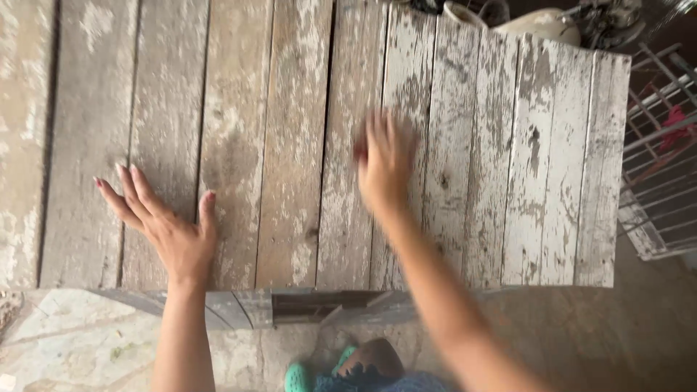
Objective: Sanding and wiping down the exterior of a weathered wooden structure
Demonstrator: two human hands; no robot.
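Both your hands on the weathered plank tabletop.
Your left hand lies flat near the front edge, fingers spread; your right hand (blurred) rests mid-table, fingers apparently open and holding nothing.

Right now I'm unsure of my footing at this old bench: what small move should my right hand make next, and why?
Probably bring the right hand down flat and steady, like the left hand, which lies spread on the wooden planks. The right hand is blurred, and whether it holds anything cannot be told. The planks show flaking paint and gaps, so pressing gently seems wise.
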